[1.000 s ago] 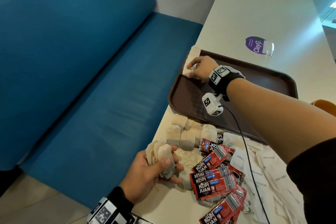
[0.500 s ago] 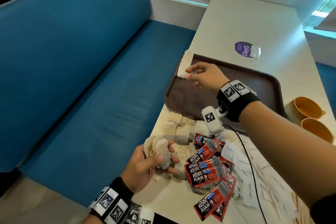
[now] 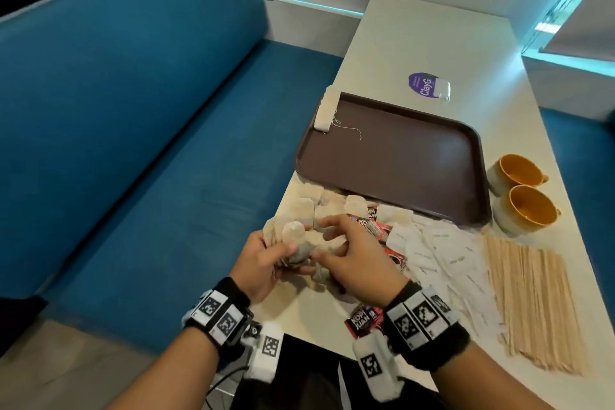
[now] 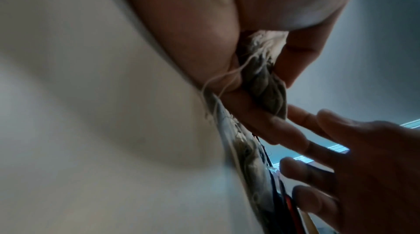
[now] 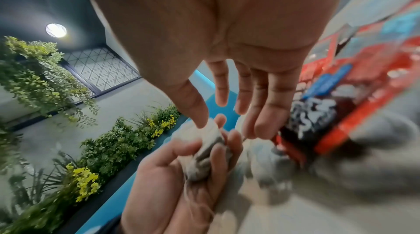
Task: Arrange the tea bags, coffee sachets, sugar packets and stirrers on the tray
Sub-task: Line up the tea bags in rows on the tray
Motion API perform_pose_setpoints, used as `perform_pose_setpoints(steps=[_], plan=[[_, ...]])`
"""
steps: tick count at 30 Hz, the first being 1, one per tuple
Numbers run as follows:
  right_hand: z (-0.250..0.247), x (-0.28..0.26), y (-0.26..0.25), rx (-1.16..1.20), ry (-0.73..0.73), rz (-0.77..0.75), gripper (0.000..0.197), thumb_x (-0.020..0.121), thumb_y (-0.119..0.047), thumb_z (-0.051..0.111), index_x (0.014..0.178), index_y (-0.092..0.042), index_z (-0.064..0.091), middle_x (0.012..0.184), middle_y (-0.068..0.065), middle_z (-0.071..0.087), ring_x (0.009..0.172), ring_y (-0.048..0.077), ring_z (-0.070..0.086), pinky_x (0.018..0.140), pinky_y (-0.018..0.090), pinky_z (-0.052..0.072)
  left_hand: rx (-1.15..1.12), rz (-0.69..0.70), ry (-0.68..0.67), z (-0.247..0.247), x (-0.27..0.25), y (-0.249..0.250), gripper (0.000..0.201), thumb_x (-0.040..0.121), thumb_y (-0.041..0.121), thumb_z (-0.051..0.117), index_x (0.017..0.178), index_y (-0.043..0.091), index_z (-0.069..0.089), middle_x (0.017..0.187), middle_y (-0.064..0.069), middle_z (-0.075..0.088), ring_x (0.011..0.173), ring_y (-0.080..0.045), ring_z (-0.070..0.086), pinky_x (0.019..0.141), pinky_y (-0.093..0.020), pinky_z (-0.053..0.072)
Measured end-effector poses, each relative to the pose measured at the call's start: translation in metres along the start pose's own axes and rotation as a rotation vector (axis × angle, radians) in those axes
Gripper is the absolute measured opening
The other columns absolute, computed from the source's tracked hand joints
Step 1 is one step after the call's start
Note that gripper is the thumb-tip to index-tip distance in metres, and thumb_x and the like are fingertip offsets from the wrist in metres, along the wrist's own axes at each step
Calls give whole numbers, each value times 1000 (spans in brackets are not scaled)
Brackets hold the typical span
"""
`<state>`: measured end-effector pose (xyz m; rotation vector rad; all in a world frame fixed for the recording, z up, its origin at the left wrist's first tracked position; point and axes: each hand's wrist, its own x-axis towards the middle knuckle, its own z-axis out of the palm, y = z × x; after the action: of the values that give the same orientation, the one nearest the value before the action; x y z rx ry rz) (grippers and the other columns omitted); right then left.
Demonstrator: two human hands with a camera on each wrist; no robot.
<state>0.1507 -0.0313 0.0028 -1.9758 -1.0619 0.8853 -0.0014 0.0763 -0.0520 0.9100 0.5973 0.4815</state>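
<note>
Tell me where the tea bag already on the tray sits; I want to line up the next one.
In the head view, the tea bag leans on the tray's far left rim, across from the purple sticker.

R hand (image 5: 227, 69) fingers spread, thumb touching tea bags (image 5: 204, 150) gripped by L hand (image 5: 172, 184).

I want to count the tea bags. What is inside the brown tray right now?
The tray holds tea bags stacked along its far left edge, a loose string trailing beside them. How many are stacked cannot be told. The rest of the tray floor shows bare brown.
</note>
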Motion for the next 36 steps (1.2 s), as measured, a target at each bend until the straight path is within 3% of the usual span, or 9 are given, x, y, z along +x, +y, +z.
perform_pose_setpoints(steps=[3,8,11,15,20,23,29,33,36], plan=[[14,-9,10,39,32,-29,50,86,-25,77,128,-39,53,115,-13,54,89,11,60,72,24,54,17,17,19,1,-1,-2,42,83,4,63,125,0,66,108,-39,66,92,-45,68,84,-59,58],[16,-2,1,102,88,33,50,88,-30,75,133,-31,54,113,-11,58,83,10,64,57,13,47,5,12,42,5,-4,0,33,85,-3,75,117,-4,68,100,-30,71,78,-36,72,66,-41,63],[10,6,-5,92,83,26,30,93,-30,71,123,-29,65,102,-11,66,76,4,64,67,18,49,-4,27,37,5,-3,0,35,82,-1,79,116,-3,70,96,-29,72,68,-32,69,62,-37,60],[5,11,-5,85,82,-16,10,94,-31,70,101,-24,75,89,-7,73,80,3,67,80,24,55,20,34,92,7,-3,1,22,79,1,78,100,6,77,87,-22,74,66,-30,71,57,-34,61],[0,8,-4,310,49,86,11,94,-17,72,98,-7,71,77,6,69,56,11,63,58,30,55,54,15,104,6,-2,2,17,80,7,78,97,9,79,94,-29,73,75,-37,67,57,-34,61],[-2,5,-4,370,49,120,13,95,-11,70,99,1,68,71,8,65,50,8,60,53,25,52,49,13,62,6,-2,3,24,79,0,77,103,3,75,89,-25,73,63,-28,68,52,-33,59],[0,5,-6,373,76,132,15,95,-22,73,97,-7,71,69,3,66,50,12,59,51,26,52,45,24,45,6,-2,2,34,78,-12,76,111,-3,70,92,-25,74,72,-29,74,55,-33,59],[-3,6,-8,338,75,113,13,93,-23,74,92,-10,74,78,11,72,59,16,63,58,27,56,31,47,49,5,-2,1,38,73,-8,80,109,2,74,104,-28,74,90,-36,74,74,-41,62],[-6,8,-9,343,74,120,12,93,-21,74,92,-9,74,74,9,70,59,16,63,56,27,54,36,47,65,5,-1,1,33,76,-2,82,108,3,74,100,-28,74,81,-34,74,66,-40,62]])
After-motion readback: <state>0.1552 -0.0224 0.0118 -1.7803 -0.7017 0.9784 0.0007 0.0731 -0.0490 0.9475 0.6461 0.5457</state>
